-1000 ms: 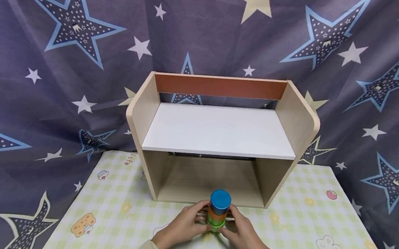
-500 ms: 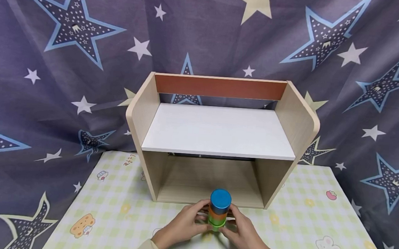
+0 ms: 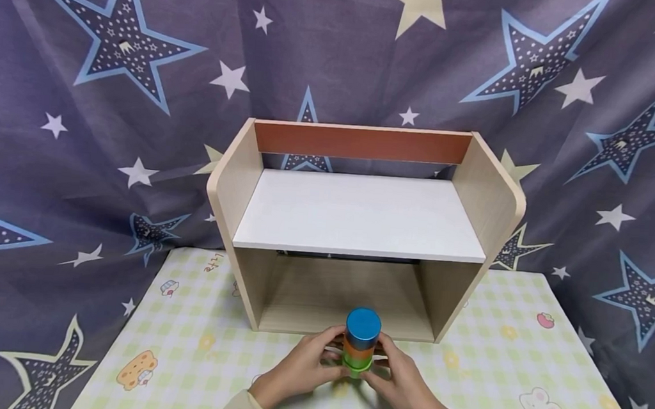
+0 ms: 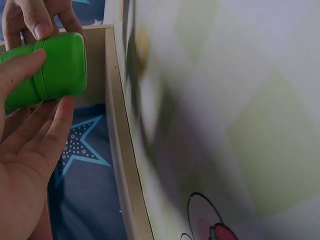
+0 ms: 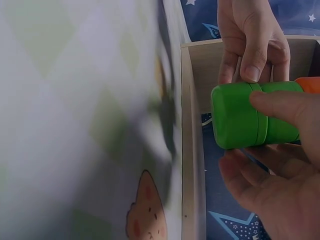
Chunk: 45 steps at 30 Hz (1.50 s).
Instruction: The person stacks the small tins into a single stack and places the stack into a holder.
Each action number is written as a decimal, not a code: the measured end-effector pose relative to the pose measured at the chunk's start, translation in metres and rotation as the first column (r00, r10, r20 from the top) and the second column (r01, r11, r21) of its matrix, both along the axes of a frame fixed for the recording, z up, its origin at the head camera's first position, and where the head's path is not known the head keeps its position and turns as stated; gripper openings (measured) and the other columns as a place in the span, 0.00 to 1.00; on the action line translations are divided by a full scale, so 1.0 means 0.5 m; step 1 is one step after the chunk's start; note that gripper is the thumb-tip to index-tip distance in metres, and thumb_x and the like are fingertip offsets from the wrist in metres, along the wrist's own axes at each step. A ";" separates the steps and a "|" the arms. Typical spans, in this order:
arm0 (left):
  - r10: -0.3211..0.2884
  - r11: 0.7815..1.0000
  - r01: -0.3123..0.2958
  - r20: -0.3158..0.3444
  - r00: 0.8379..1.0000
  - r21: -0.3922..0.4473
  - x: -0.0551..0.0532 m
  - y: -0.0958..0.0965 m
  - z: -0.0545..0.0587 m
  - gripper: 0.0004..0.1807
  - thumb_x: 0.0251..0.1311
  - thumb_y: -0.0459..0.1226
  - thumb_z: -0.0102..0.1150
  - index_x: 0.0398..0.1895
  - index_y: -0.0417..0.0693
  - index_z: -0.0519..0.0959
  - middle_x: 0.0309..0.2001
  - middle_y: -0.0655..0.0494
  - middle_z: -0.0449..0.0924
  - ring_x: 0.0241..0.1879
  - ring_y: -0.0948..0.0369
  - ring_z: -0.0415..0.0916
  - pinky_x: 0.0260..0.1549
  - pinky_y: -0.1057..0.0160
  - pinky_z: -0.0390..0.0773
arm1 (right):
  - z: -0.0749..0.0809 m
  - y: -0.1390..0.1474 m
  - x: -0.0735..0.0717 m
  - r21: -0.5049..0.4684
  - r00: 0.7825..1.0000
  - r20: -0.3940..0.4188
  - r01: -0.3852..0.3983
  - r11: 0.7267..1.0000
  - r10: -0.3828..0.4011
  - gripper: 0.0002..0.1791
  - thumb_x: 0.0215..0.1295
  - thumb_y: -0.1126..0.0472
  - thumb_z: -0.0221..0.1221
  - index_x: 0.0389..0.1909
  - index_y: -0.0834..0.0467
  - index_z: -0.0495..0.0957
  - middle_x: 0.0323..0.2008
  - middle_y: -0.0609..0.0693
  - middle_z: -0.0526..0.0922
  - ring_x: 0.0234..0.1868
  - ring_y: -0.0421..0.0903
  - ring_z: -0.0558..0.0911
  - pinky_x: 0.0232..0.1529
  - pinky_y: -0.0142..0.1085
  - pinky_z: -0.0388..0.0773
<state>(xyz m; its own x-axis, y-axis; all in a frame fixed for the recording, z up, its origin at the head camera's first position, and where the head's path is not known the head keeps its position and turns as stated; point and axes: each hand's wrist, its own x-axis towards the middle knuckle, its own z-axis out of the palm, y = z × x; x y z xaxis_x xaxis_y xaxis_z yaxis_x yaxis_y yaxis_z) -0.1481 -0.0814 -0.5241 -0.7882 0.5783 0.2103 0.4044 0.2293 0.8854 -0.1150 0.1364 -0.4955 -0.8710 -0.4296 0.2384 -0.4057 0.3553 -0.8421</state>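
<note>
Presumably for steadiness, the blue-topped, orange-and-green, plastic-looking cylinder (image 3: 361, 343) is pinched upright between thumbs and fingers of the left hand (image 3: 305, 363) and right hand (image 3: 403, 379), above the checked tablecloth (image 3: 499, 372), before the pale wooden shelf (image 3: 361, 213).

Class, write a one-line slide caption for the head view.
A left hand and right hand grip a blue, orange and green cylinder before a shelf unit.
</note>
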 end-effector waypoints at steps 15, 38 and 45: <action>-0.021 1.000 0.021 0.045 0.999 -0.014 -0.007 -0.004 0.010 0.38 0.52 0.40 0.66 0.66 0.65 0.59 0.57 0.62 0.69 0.52 0.64 0.71 0.45 0.60 0.78 | -0.043 0.014 -0.025 0.024 0.999 -0.047 0.002 1.000 -0.001 0.39 0.53 0.59 0.67 0.64 0.46 0.57 0.54 0.45 0.73 0.49 0.45 0.76 0.43 0.40 0.79; -0.001 1.000 0.001 0.037 0.999 0.012 0.007 -0.007 0.068 0.38 0.52 0.34 0.66 0.66 0.59 0.60 0.56 0.56 0.70 0.51 0.61 0.73 0.44 0.59 0.78 | -0.021 0.011 -0.028 -0.001 0.999 -0.049 0.000 1.000 0.000 0.40 0.53 0.58 0.67 0.65 0.45 0.57 0.54 0.44 0.73 0.49 0.45 0.76 0.41 0.44 0.80; -0.020 0.999 0.019 0.027 0.999 0.029 0.013 -0.010 0.099 0.37 0.52 0.33 0.65 0.66 0.55 0.61 0.57 0.54 0.70 0.51 0.60 0.72 0.44 0.65 0.77 | -0.017 0.011 -0.029 0.012 0.999 -0.052 -0.004 1.000 0.004 0.41 0.54 0.59 0.66 0.66 0.44 0.56 0.55 0.45 0.73 0.50 0.46 0.76 0.42 0.42 0.80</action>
